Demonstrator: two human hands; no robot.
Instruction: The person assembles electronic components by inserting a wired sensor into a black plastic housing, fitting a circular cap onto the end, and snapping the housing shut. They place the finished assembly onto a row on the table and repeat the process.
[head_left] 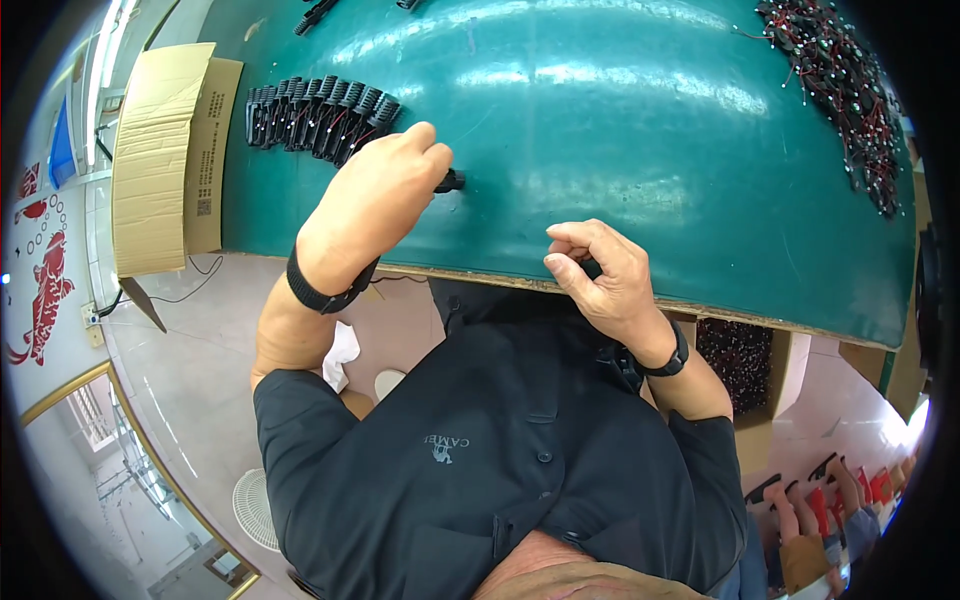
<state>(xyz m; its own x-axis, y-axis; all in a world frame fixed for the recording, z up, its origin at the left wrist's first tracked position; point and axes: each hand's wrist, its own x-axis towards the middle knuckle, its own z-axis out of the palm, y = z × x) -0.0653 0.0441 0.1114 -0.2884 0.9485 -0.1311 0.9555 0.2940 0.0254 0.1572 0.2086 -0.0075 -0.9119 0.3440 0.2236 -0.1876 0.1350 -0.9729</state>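
Note:
My left hand [385,190] is closed over the table, its back turned up. From under its fingers juts the dark end of a small black part [453,181]; the rest of that part is hidden. Just beyond this hand, a curved row of black ribbed parts with thin red wires [320,112] lies side by side. Above the table's near edge is my right hand [608,275], thumb and forefinger apart with a gap between them. A dark patch shows by its palm, and I cannot make out whether that is a thing or shadow.
The green table [640,140] bends across the view. A cardboard box [155,160] stands at its left end. A heap of small wired pieces [835,90] lies far right. Below the near edge, an open carton [735,365] holds similar pieces. A white fan [258,508] is lower left.

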